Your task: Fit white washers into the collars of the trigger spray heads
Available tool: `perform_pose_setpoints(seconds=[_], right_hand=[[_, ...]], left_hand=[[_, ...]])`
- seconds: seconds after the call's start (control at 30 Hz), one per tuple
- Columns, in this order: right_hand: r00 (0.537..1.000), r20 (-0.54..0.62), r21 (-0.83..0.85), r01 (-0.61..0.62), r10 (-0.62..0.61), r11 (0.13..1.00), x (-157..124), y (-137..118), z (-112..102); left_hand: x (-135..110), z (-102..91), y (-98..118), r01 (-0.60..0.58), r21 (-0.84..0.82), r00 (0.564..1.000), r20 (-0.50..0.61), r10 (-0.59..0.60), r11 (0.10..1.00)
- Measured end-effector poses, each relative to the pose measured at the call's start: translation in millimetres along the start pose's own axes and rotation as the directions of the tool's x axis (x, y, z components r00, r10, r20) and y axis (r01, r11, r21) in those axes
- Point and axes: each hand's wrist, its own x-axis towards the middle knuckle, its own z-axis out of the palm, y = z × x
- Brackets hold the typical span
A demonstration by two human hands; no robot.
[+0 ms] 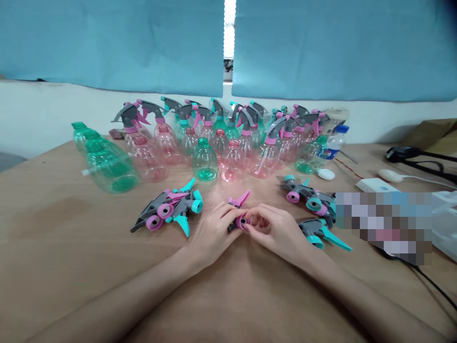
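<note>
Both my hands rest on the brown table [64, 228] and meet around one grey spray trigger head with a pink lever and pink cap [238, 209]. My left hand [214, 231] grips its body from the left. The fingers of my right hand [273, 228] are curled at its pink cap. A small pile of grey trigger heads with pink and teal parts [171, 209] lies just left of my left hand. More trigger heads [312, 200] lie right of my right hand.
Many clear pink and green spray bottles [221, 143] stand in rows behind, some capped with triggers. Green bottles [107, 162] lie at the left. A water bottle [333, 143], white devices [374, 185], cables and a blurred patch are at the right.
</note>
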Motion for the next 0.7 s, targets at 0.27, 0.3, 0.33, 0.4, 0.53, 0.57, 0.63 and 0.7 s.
perform_pose_setpoints(seconds=[0.27, 0.3, 0.33, 0.4, 0.53, 0.57, 0.63, 0.7], right_hand=[[0.988, -0.096, 0.110, -0.110, 0.121, 0.988, -5.3, -1.4, 8.8], [0.985, -0.117, 0.122, -0.113, 0.127, 0.986, -4.6, -1.4, 7.1], [0.982, -0.135, 0.129, -0.112, 0.129, 0.985, -3.7, -1.4, 5.0], [0.983, -0.145, 0.135, -0.093, 0.113, 0.986, -2.1, -1.4, 0.6], [0.997, -0.061, 0.159, -0.042, 0.052, 0.986, -0.8, -0.8, -3.7], [0.998, -0.039, 0.167, -0.036, 0.043, 0.985, -0.8, -0.4, -3.5], [0.999, -0.004, 0.186, -0.037, 0.039, 0.982, -1.1, 0.2, -2.4], [0.999, 0.014, 0.215, -0.052, 0.050, 0.975, -1.7, 0.2, -0.8]], left_hand=[[2.6, -2.0, 2.8, 0.038, -0.039, 0.999, -0.007, -0.038, 0.999], [3.0, -2.3, 3.0, 0.053, -0.040, 0.998, -0.018, -0.054, 0.998], [3.3, -2.6, 3.1, 0.070, -0.040, 0.997, -0.030, -0.071, 0.997], [3.5, -3.0, 3.0, 0.090, -0.034, 0.994, -0.051, -0.092, 0.995], [3.3, -3.4, 2.8, 0.098, -0.027, 0.994, -0.046, -0.099, 0.995], [3.3, -3.4, 3.0, 0.097, -0.026, 0.994, -0.042, -0.098, 0.995], [3.5, -3.5, 3.3, 0.095, -0.028, 0.995, -0.039, -0.096, 0.995], [3.6, -3.5, 3.4, 0.097, -0.030, 0.995, -0.034, -0.098, 0.995]])
